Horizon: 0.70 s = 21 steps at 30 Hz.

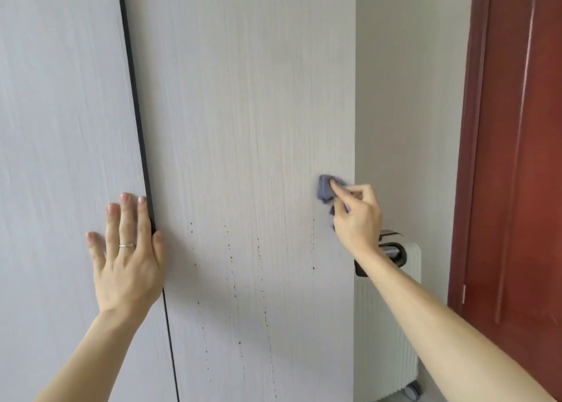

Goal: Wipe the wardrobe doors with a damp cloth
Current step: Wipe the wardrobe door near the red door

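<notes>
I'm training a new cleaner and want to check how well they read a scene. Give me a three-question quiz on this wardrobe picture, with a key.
1. True or false: the left hand lies flat across the dark gap just left of the right door.
2. Where on that door does the right hand hold the purple cloth? A) near its right edge B) beside the dark gap C) at its top
3. Short answer: what marks show on the right door, lower than the cloth?

Key: 1 true; 2 A; 3 dark specks in vertical trails.
</notes>
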Motion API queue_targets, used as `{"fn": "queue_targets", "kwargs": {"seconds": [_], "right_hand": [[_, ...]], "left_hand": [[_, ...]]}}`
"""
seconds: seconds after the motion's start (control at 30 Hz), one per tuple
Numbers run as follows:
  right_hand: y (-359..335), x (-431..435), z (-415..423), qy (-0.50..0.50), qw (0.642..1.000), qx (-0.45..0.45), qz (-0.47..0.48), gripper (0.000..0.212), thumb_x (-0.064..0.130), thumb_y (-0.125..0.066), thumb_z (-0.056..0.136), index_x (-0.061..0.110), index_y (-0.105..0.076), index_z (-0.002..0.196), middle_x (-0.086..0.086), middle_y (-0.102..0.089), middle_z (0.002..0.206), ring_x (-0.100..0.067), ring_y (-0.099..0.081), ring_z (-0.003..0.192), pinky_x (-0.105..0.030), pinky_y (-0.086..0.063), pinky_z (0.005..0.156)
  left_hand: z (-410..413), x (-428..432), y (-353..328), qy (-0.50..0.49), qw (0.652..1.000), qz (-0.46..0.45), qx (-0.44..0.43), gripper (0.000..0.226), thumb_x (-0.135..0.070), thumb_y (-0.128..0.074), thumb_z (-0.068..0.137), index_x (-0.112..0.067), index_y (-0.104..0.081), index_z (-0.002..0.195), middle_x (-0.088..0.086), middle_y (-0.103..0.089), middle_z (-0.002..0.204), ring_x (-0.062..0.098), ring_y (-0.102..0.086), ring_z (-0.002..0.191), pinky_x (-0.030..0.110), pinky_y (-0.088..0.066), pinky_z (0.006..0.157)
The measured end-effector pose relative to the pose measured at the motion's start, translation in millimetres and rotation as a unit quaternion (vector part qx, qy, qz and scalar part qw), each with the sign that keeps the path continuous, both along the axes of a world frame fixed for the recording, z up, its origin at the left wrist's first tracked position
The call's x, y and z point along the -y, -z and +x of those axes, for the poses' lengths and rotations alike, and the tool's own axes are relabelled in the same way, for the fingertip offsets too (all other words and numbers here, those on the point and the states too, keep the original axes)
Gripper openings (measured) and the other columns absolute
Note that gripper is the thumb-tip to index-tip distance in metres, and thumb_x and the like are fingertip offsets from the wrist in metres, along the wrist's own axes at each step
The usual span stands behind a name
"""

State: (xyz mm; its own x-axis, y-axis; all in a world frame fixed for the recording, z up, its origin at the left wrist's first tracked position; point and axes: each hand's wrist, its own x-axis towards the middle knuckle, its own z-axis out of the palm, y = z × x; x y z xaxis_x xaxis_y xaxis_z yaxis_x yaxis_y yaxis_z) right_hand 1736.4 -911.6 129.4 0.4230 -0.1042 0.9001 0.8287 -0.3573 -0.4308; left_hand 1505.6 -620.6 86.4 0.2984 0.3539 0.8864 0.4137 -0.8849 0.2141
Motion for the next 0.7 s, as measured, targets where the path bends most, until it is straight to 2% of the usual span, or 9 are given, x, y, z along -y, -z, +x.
{"fn": "queue_targets", "kwargs": {"seconds": [0.1, 0.17, 0.23, 0.3, 0.4, 0.47, 0.53, 0.6, 0.7], "right_hand": [[-78, -2, 9, 0.019, 1.0, 0.0, 0.022, 0.038, 0.013, -0.061, 0.092, 0.035, -0.071, 0.121, 0.01, -0.051, 0.1, -0.018, -0.061, 0.092, -0.028, -0.046, 0.072], [-96, -3, 13, 0.025, 0.999, 0.01, 0.032, 0.038, 0.014, -0.058, 0.093, 0.036, -0.07, 0.122, 0.013, -0.048, 0.1, -0.015, -0.06, 0.093, -0.028, -0.046, 0.072], [-76, -4, 11, 0.025, 0.999, 0.024, 0.037, 0.037, 0.015, -0.06, 0.093, 0.036, -0.07, 0.121, 0.014, -0.048, 0.098, -0.015, -0.06, 0.09, -0.028, -0.047, 0.071], [-25, -3, 10, 0.027, 0.998, 0.044, 0.028, 0.037, 0.014, -0.064, 0.091, 0.033, -0.071, 0.122, 0.01, -0.05, 0.097, -0.018, -0.061, 0.085, -0.027, -0.045, 0.068], [54, 2, 1, 0.019, 0.999, 0.037, -0.009, 0.042, 0.006, -0.071, 0.087, 0.03, -0.072, 0.12, 0.005, -0.056, 0.095, -0.016, -0.059, 0.077, -0.033, -0.051, 0.058], [64, 5, -1, 0.011, 0.999, 0.017, -0.032, 0.042, 0.004, -0.071, 0.086, 0.032, -0.073, 0.117, 0.006, -0.056, 0.095, -0.015, -0.058, 0.075, -0.037, -0.053, 0.055], [36, 7, -1, 0.005, 1.0, 0.004, -0.025, 0.039, 0.007, -0.067, 0.088, 0.034, -0.074, 0.116, 0.009, -0.055, 0.097, -0.015, -0.059, 0.079, -0.036, -0.052, 0.06], [-4, 4, 0, 0.006, 1.0, -0.025, 0.013, 0.038, 0.011, -0.063, 0.091, 0.034, -0.072, 0.12, 0.011, -0.05, 0.099, -0.009, -0.056, 0.081, -0.027, -0.046, 0.069], [-30, -5, 4, 0.011, 0.996, -0.047, 0.07, 0.038, 0.012, -0.061, 0.092, 0.032, -0.07, 0.123, 0.01, -0.045, 0.098, -0.002, -0.049, 0.077, -0.012, -0.034, 0.071]], "left_hand": [[2, 4, 0, 0.0, 1.0, -0.018, 0.007, 0.061, -0.041, -0.014, 0.105, -0.024, -0.004, 0.163, -0.011, 0.009, 0.169, 0.015, 0.008, 0.156, 0.06, -0.003, 0.121], [4, 6, 0, 0.004, 0.999, -0.036, 0.014, 0.061, -0.043, -0.011, 0.104, -0.028, 0.001, 0.162, -0.016, 0.015, 0.167, 0.008, 0.015, 0.153, 0.057, 0.001, 0.122], [4, 8, -1, 0.007, 0.999, -0.05, 0.019, 0.061, -0.044, -0.01, 0.104, -0.029, 0.002, 0.162, -0.017, 0.017, 0.166, 0.006, 0.017, 0.152, 0.055, 0.003, 0.123], [4, 9, 1, 0.011, 0.998, -0.056, 0.018, 0.061, -0.044, -0.01, 0.104, -0.03, 0.002, 0.162, -0.017, 0.017, 0.166, 0.006, 0.017, 0.152, 0.054, 0.003, 0.123], [3, 10, -1, 0.006, 0.999, -0.053, 0.009, 0.061, -0.044, -0.009, 0.104, -0.029, 0.002, 0.162, -0.017, 0.017, 0.166, 0.006, 0.018, 0.152, 0.055, 0.002, 0.124], [0, 10, -2, 0.003, 0.999, -0.048, 0.006, 0.06, -0.045, -0.008, 0.104, -0.03, 0.002, 0.162, -0.018, 0.019, 0.165, 0.005, 0.02, 0.151, 0.056, 0.0, 0.124], [-3, 12, -1, 0.006, 0.999, -0.046, 0.001, 0.06, -0.046, -0.008, 0.105, -0.031, 0.003, 0.162, -0.019, 0.02, 0.165, 0.004, 0.022, 0.15, 0.055, 0.0, 0.124], [-5, 13, -2, 0.009, 0.999, -0.049, -0.007, 0.059, -0.046, -0.009, 0.106, -0.033, 0.004, 0.161, -0.02, 0.021, 0.164, 0.004, 0.022, 0.15, 0.053, 0.002, 0.124], [-3, 14, 1, 0.011, 0.998, -0.059, -0.002, 0.056, -0.04, -0.015, 0.11, -0.032, 0.005, 0.161, -0.019, 0.02, 0.165, 0.006, 0.02, 0.151, 0.053, 0.003, 0.124]]}}
